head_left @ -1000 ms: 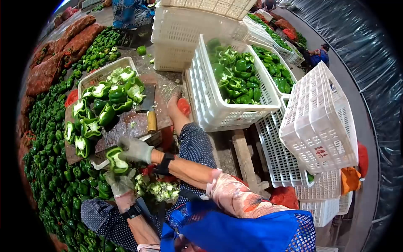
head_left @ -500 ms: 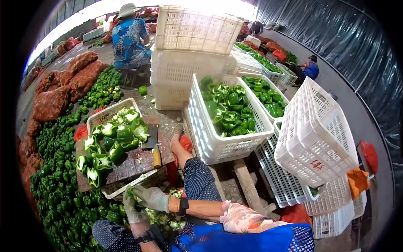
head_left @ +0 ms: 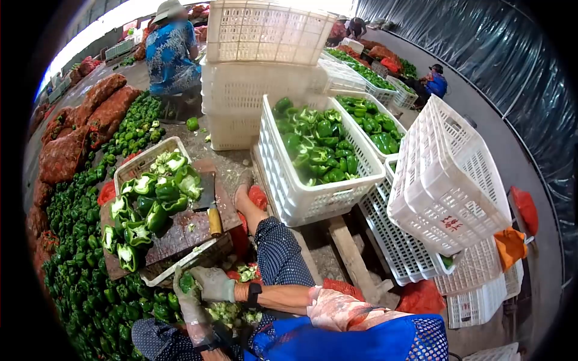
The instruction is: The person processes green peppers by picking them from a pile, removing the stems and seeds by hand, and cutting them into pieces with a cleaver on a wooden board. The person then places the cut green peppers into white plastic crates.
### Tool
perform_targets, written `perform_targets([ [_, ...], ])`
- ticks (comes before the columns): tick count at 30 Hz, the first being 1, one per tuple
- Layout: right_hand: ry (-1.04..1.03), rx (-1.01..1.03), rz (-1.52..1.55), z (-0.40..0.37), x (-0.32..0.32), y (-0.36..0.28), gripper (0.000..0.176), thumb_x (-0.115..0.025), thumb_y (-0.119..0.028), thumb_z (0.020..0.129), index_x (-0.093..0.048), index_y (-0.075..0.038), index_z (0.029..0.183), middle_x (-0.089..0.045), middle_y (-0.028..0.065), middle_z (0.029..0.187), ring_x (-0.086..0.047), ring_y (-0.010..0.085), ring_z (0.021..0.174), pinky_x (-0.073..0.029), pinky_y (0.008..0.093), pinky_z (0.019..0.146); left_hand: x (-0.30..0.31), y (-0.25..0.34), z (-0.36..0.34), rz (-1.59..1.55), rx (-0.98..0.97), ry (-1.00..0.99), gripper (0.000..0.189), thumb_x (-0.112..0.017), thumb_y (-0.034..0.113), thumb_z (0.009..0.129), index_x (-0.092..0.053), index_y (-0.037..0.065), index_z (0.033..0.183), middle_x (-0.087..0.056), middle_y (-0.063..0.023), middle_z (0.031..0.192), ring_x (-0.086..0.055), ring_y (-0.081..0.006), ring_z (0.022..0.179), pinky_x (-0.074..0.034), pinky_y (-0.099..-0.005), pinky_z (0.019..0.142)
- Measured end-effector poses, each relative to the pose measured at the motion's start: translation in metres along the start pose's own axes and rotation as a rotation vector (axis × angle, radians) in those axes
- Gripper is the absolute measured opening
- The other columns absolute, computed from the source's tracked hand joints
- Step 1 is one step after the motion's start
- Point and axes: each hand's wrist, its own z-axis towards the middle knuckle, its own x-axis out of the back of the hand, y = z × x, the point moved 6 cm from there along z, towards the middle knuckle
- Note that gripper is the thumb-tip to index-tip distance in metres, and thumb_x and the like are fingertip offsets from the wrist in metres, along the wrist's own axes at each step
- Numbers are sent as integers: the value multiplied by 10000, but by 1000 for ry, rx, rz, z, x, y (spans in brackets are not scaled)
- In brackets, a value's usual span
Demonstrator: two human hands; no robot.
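Both my hands wear pale work gloves and meet low in the view, above my lap. My left hand (head_left: 191, 302) is closed round a green bell pepper (head_left: 187, 282). Against the pepper's right side, my right hand (head_left: 215, 285) is closed with curled fingers, partly hidden. Pale pepper cores and scraps (head_left: 227, 314) lie beneath the hands. In front is a dark cutting board (head_left: 177, 237) holding cut, hollow green peppers (head_left: 144, 207). A knife with a yellow wooden handle (head_left: 215, 221) rests at the board's right side.
Loose green peppers (head_left: 75, 265) cover the floor at left, beside red mesh sacks (head_left: 63, 155). A white crate (head_left: 322, 189) of cut peppers stands ahead right, near stacked crates (head_left: 262, 78) and a tilted crate (head_left: 445, 198). Wooden pallet slats (head_left: 352, 259) lie below. Co-workers sit farther back.
The camera view has shifted slightly, so the crates and board appear a little farther left and up. My hands stay together, and the green pepper now shows more clearly between them.
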Motion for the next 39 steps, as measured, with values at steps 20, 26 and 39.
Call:
perform_targets([
  [20, 160, 114, 301, -21, 12, 18, 469, -723, -257, 741, -622, -15, 1130, -659, 178, 1065, -655, 324, 943, -525, 404, 838, -51, 87, -22, 15, 217, 57, 422, -567, 113, 908, -546, -15, 1309, -631, -97, 1235, -606, -169, 1067, -499, -284, 914],
  [26, -97, -164, 868, -22, 45, -32, 269, -617, -124, 847, -606, -5, 1088, -667, 95, 878, -643, 173, 772, -530, 318, 724, -46, 90, -38, -539, 219, -54, 953, -624, 741, 757, -440, 60, 1398, -544, -87, 1336, -597, -207, 1113, -566, -313, 836],
  [39, -283, 120, 342, -12, 50, -27, 575, -718, -292, 786, -549, -28, 1268, -638, 214, 1180, -630, 338, 1100, -496, 393, 928, -54, 102, -35, -443, 204, -107, 995, -750, 588, 767, -326, 44, 1485, -504, -94, 1340, -571, -217, 1141, -510, -355, 939],
])
